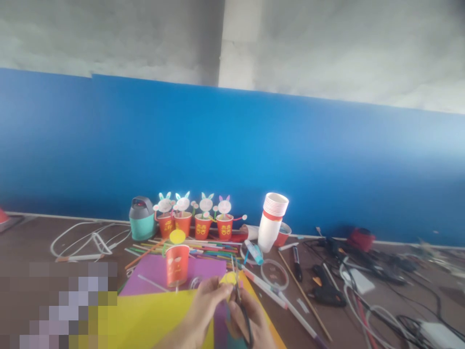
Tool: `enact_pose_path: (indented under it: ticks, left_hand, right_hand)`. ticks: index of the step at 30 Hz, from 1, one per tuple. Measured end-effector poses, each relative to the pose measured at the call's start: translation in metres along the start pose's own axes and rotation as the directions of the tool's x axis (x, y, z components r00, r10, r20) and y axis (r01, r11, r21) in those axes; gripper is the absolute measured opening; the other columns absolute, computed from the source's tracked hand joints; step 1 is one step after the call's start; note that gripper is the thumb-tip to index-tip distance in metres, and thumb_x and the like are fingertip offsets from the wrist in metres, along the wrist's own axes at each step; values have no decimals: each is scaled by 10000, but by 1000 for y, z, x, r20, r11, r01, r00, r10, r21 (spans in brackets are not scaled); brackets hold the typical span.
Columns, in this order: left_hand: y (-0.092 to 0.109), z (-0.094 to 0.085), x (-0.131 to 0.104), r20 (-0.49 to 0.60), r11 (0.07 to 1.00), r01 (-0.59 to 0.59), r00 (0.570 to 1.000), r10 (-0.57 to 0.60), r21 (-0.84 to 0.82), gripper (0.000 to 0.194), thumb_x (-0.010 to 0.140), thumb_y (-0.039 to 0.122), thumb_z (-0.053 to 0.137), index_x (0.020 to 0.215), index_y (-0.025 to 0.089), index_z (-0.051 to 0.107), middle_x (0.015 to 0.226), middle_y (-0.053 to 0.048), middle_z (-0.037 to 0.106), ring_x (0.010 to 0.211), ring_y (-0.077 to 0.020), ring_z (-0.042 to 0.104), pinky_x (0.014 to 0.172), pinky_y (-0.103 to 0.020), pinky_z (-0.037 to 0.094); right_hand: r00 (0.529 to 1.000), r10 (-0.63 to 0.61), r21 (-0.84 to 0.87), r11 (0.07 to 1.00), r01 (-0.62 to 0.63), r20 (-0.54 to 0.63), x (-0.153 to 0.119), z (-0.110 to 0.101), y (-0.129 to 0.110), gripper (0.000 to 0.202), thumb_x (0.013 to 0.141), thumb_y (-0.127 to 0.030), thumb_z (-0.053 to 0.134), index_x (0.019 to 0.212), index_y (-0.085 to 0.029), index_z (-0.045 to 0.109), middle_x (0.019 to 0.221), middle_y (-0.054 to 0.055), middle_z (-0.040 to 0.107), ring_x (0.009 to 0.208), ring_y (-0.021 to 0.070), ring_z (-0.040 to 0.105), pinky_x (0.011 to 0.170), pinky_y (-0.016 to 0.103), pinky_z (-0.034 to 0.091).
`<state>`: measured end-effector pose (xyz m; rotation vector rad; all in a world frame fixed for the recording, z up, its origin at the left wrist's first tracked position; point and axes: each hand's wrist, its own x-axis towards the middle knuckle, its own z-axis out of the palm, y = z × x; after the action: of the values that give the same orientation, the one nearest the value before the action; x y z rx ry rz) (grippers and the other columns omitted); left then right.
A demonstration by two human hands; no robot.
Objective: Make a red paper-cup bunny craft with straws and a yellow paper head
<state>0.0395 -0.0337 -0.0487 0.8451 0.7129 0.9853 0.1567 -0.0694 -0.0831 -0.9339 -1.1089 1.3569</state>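
Note:
My left hand [210,300] pinches a small piece of yellow paper [228,278] above the coloured sheets. In my right hand [250,315] is a pair of scissors [237,281], its blades pointing away from me at the right side of the paper. Just beyond my left hand stands a red paper cup [177,264] with a yellow disc [177,236] above its rim. Beneath my hands lie a yellow sheet [152,315] and a purple sheet [141,276]. My fingers hide part of the paper piece and the scissor handles.
Several red cups with rabbit figures [206,206] line the back by a blue partition [232,145]. A teal-and-grey container [141,220] stands left of them, a stack of white paper cups [271,223] right. Pens, a wooden stick [308,300], a glue gun [327,288] and tangled cables cover the right.

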Motion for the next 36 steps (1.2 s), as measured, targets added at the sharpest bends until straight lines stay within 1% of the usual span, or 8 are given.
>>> enact_pose_path:
  ticks: [4,9,14,19,23,27,32,36]
  left_hand:
    - [0,-2,0,11,1000,-6,1000,6,17,217,670,314,742,585,151,627,535,18,604,519,-120,522,552,-240,380]
    - [-3,-7,3,5,999,-6,1000,6,37,191,681,306,734,624,148,642,578,10,621,568,-127,533,577,-241,377]
    - [1,-8,5,-26,997,-6,1000,8,76,212,626,311,762,586,150,630,556,8,604,578,-142,520,596,-256,372]
    - [6,-8,6,-76,993,-17,997,26,117,225,588,312,782,568,150,628,546,13,584,591,-144,499,626,-262,356]
    - [3,-12,11,-60,991,0,998,8,136,261,565,356,789,559,154,625,553,5,593,597,-155,516,633,-270,363]
    - [-2,-17,18,-94,988,21,996,-7,153,291,501,373,810,538,161,615,514,19,567,571,-153,498,625,-277,363]
    - [4,-15,12,-88,990,-5,996,17,139,239,563,326,793,584,163,620,562,18,590,608,-154,523,646,-265,367]
    - [9,-11,8,-89,991,-6,996,18,131,218,557,299,788,563,163,617,544,23,577,590,-148,503,645,-267,362]
  right_hand:
    - [999,45,26,999,-45,0,1,1,0,374,725,-537,709,745,-218,514,516,-99,302,431,61,244,440,215,188]
    - [998,57,35,998,-57,3,2,-1,2,377,716,-537,719,775,-214,533,511,-104,306,416,56,250,432,217,192]
    - [998,58,15,998,-58,9,2,-4,5,399,709,-569,709,760,-211,540,464,-113,294,394,51,248,418,203,202]
    - [997,83,18,996,-83,-9,1,-5,4,409,703,-568,719,764,-211,529,476,-115,293,395,46,253,418,195,212]
    - [995,100,16,995,-99,-9,1,-6,6,402,734,-568,691,764,-206,520,482,-106,331,397,46,280,418,192,222]
    - [996,93,22,995,-93,-2,3,-9,7,413,717,-571,705,737,-213,500,466,-109,330,382,47,281,412,190,246]
    - [994,101,9,995,-101,-37,1,-8,3,435,663,-596,733,721,-218,525,471,-98,348,386,57,307,417,200,308]
    - [995,93,-17,995,-94,-27,1,-7,2,467,645,-613,738,702,-206,515,474,-96,361,383,46,305,407,191,286]
